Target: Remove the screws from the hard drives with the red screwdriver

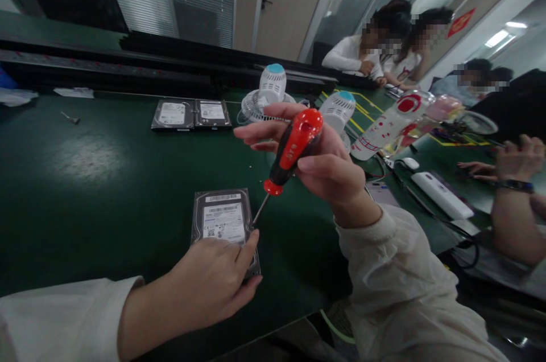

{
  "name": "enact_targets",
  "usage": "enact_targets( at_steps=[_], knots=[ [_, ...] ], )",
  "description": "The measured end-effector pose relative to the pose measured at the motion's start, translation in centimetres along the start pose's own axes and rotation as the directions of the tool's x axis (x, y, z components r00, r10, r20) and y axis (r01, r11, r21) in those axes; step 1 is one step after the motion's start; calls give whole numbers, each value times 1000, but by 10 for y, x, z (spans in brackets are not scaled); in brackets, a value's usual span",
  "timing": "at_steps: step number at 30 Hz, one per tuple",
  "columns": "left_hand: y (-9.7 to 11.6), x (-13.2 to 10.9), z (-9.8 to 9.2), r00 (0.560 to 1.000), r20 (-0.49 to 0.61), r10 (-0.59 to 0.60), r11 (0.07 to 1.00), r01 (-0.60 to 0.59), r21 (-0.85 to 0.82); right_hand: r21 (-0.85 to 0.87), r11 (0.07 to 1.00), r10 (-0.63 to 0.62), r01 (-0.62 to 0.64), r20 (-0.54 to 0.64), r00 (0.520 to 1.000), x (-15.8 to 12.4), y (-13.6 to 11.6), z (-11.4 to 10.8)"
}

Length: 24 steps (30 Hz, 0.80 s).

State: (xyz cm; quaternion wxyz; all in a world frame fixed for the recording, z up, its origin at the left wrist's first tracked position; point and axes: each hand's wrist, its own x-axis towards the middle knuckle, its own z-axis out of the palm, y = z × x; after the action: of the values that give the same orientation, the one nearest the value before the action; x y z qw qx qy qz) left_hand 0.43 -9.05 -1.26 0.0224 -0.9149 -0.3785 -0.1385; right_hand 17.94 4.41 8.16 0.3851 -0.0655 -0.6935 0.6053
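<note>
left hand (pixel 213 282) pressing flat on hard drive (pixel 223 222) | right hand (pixel 324 163) gripping screwdriver (pixel 290 151), tip at drive edge | green tabletop (pixel 106 180)

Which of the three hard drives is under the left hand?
The near drive, lying alone under the left hand; the other two drives lie side by side farther back, untouched.

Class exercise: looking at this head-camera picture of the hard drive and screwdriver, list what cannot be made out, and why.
- Hard drive, head view: near edge covered by the left hand; label text too small.
- Screwdriver tip: too thin and blurred to tell whether it touches the drive.
- Right hand: palm side hidden behind the handle.
</note>
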Motion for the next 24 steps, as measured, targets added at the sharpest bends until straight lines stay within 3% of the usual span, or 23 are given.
enact_targets(
  at_steps=[8,15,21,24],
  knots=[
    [-1,-1,2,1000,-6,-8,1000,8,-30,-281,959,-75,34,-138,988,0,0,7],
    [0,-1,0,1000,-4,-12,1000,12,-28,-80,997,-22,18,-54,998,0,4,5],
    [-1,-1,-1,1000,5,-6,1000,6,1,-238,971,-59,20,-160,985,0,3,4],
    [-1,0,0,1000,-7,-1,1000,2,9,-197,978,-92,62,-145,985,1,6,2]
  ],
)
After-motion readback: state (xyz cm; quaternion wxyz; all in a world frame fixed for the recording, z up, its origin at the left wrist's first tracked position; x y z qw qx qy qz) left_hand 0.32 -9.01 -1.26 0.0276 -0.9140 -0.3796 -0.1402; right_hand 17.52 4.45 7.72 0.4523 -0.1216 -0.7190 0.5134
